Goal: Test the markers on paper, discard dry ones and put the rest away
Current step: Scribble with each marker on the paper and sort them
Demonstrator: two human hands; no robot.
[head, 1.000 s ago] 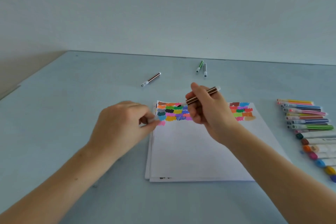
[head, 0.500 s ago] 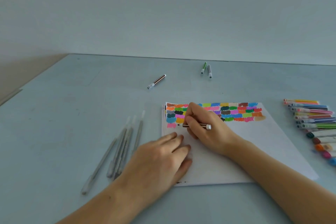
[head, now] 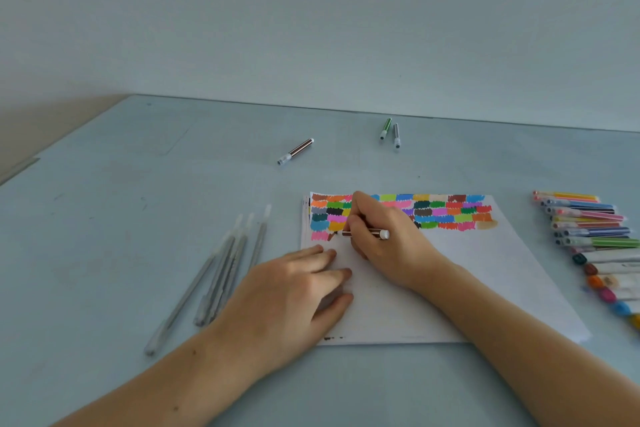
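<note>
A white sheet of paper (head: pixel 485 274) lies on the table, its far strip filled with coloured scribble patches (head: pixel 446 211). My right hand (head: pixel 388 236) grips a thin brown striped marker (head: pixel 375 233), its tip down on the paper beside a small brown mark at the left end of the lowest row. Flat on the paper's near left corner rests my left hand (head: pixel 294 298), fingers spread; whether it hides a cap I cannot tell.
Several grey pens (head: pixel 221 274) lie left of the paper. A row of coloured markers (head: pixel 595 236) lines the right side. Farther back lie a brown marker (head: pixel 295 151), a green marker (head: pixel 385 128) and a grey marker (head: pixel 397 135). The table (head: pixel 121 218) meets a pale wall.
Both hands came down from in front of me: the right one brought the marker tip onto the paper, the left one settled flat on the sheet. A brown mark has appeared.
</note>
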